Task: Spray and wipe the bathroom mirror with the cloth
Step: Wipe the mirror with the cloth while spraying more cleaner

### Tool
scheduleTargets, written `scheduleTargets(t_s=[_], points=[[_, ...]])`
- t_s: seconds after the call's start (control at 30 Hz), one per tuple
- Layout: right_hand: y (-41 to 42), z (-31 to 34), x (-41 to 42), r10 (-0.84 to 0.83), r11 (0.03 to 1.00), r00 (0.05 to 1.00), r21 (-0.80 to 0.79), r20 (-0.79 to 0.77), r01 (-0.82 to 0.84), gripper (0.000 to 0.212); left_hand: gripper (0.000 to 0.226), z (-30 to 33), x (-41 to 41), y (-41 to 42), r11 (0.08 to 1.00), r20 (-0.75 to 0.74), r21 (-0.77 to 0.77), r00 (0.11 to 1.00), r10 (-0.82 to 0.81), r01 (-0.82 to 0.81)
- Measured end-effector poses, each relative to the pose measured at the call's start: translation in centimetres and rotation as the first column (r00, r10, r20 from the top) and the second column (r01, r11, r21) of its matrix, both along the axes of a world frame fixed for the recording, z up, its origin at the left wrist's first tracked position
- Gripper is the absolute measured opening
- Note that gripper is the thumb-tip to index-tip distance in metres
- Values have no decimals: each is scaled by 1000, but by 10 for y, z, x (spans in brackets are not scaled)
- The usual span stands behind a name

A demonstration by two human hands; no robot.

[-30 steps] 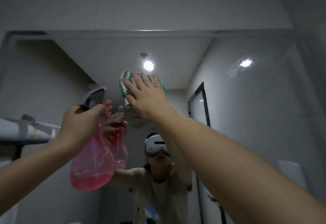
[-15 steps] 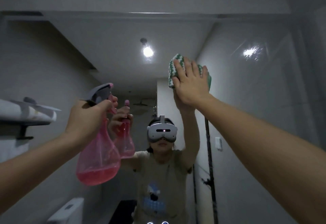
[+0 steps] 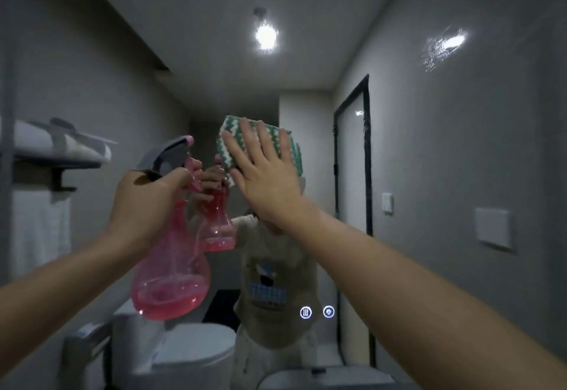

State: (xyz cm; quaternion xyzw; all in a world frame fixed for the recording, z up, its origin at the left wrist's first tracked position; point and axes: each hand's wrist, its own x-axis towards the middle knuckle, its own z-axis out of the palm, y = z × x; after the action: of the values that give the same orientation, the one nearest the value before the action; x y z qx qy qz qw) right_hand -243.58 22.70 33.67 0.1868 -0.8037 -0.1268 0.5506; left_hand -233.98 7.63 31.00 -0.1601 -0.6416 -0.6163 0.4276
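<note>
Lower now, flat right hand [image 3: 270, 187] presses cloth [image 3: 260, 141] on mirror [image 3: 429, 144]; left hand [image 3: 144, 202] grips spray bottle [image 3: 171, 279].

The right hand [image 3: 267, 181] lies flat on the cloth [image 3: 254, 141], which sits against the mirror [image 3: 445, 144]. The left hand [image 3: 147, 202], to its left, holds the spray bottle [image 3: 171, 273] before the mirror. A towel shelf [image 3: 55, 162] is at far left.

Right hand [image 3: 267, 184] hides most of cloth [image 3: 233, 138].
</note>
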Motion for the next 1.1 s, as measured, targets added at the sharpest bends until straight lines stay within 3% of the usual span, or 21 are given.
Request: scheduleTargets(t_s=[0.1, 0.2, 0.23, 0.3, 0.37, 0.53, 0.63, 0.7, 0.83, 1.1], points=[[12, -12, 1, -14, 998, 998, 66, -57, 18, 56, 21, -19, -4, -2, 998, 41, -23, 998, -53, 54], [48, -12, 2, -85, 986, 996, 142, -15, 87, 55, 10, -32, -3, 5, 989, 101, -84, 988, -115, 123], [61, -13, 5, -94, 990, 996, 104, -13, 95, 56, 5, -35, -3, 9, 985, 109, -93, 985, -132, 143], [85, -19, 7, -119, 993, 992, -7, -29, 119, 57, 28, -43, -4, 19, 985, 102, -98, 986, -134, 144], [112, -30, 4, -144, 983, 990, -118, 3, 143, 56, 35, -53, -4, 27, 983, 114, -109, 984, -138, 151], [168, -78, 8, -145, 921, 988, -358, 48, 152, 59, 25, -79, -3, 46, 971, 230, -103, 955, -187, 215], [161, -99, 9, -102, 865, 991, -485, 82, 129, 60, 10, -92, 1, 57, 978, 264, -8, 943, -201, 211], [150, -107, 9, -77, 843, 992, -524, 103, 120, 60, 11, -101, 5, 62, 985, 281, 65, 944, -170, 158], [128, -127, 7, -46, 868, 995, -489, 91, 85, 60, 12, -117, 17, 67, 989, 297, 69, 944, -146, 132], [90, -162, 0, -20, 978, 998, -208, -61, 7, 59, 16, -158, 39, 54, 996, 314, 89, 948, -46, 19]])
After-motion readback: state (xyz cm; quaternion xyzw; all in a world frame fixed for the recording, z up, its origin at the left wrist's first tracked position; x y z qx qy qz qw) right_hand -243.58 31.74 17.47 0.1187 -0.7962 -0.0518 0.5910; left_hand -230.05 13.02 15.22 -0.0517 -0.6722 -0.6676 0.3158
